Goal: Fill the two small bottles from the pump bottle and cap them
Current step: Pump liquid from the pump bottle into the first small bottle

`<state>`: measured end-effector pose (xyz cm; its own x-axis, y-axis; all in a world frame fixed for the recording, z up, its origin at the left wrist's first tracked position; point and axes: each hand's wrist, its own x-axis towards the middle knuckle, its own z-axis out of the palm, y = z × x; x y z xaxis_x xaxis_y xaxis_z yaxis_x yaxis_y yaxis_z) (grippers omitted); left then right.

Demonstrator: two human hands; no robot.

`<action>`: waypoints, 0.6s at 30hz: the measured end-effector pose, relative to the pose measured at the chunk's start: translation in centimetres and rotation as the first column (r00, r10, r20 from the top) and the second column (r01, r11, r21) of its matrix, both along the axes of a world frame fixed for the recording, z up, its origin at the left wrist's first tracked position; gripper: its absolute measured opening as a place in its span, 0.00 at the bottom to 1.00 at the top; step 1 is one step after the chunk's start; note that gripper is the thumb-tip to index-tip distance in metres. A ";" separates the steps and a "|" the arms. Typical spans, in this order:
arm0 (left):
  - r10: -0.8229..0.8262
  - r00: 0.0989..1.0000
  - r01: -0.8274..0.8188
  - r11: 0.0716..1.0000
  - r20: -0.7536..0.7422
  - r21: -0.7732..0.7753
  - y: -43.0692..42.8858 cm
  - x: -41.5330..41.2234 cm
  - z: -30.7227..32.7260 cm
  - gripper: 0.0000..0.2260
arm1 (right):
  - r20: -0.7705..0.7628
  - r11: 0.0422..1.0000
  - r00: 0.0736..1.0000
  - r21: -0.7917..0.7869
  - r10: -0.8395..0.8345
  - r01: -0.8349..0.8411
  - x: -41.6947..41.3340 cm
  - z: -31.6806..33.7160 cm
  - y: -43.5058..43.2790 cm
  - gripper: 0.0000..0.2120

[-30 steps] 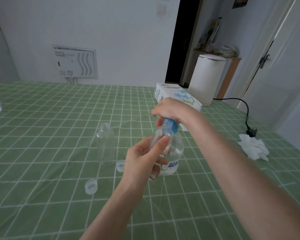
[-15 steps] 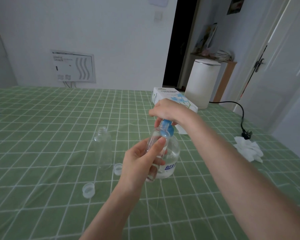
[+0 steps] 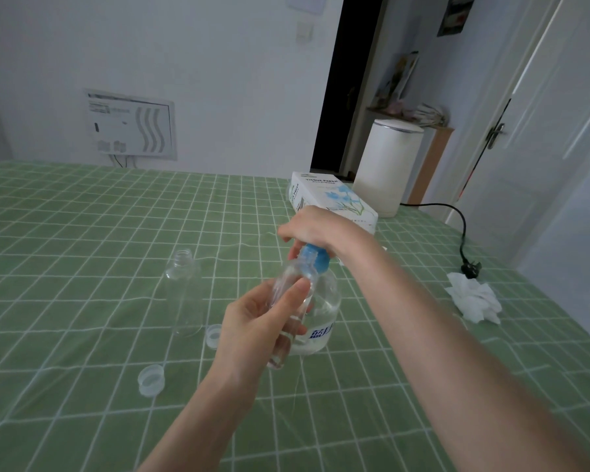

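On the green checked table, well in from its near edge, my right hand is curling over the top of the pump bottle to press it, while my left hand is gripping a small bottle, tilting its mouth under the pump to catch the liquid; the second small bottle is standing uncapped alongside.

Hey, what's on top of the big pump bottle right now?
The right hand grips its blue pump head, whose top is covered; only the blue underside shows, next to the small bottle gripped by the left hand.
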<state>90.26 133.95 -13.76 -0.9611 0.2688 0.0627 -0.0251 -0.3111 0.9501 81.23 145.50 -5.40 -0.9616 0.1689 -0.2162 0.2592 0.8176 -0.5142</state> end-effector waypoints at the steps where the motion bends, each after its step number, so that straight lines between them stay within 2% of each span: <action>1: 0.001 1.000 -0.001 1.000 0.001 -0.003 0.0 0.0 0.0 0.17 | 0.002 1.000 1.000 -0.009 0.000 0.000 0.0 -0.2 0.0 0.20; 7: 0.010 1.000 -0.010 1.000 0.002 0.011 0.1 0.2 0.2 0.18 | -0.041 1.000 0.999 0.018 0.012 -0.011 0.1 0.3 0.1 0.20; 10: 0.017 1.000 -0.017 1.000 -0.007 0.025 0.2 0.2 0.4 0.21 | -0.074 0.997 0.997 0.075 0.027 -0.022 0.3 0.9 0.1 0.15; 13: 0.010 1.000 -0.010 0.999 -0.015 0.035 0.1 0.2 0.5 0.19 | -0.079 0.995 0.996 0.102 0.028 -0.020 0.3 1.1 0.1 0.09; 18: 0.014 1.000 -0.014 1.000 -0.016 0.027 0.1 0.1 0.4 0.19 | -0.054 0.998 0.998 0.062 0.024 -0.021 0.2 0.9 0.0 0.16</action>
<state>90.39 134.00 -13.35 -0.9637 0.2531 0.0850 -0.0055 -0.3372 0.9414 81.42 145.49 -4.46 -0.9755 0.1582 -0.1531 0.2130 0.8535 -0.4756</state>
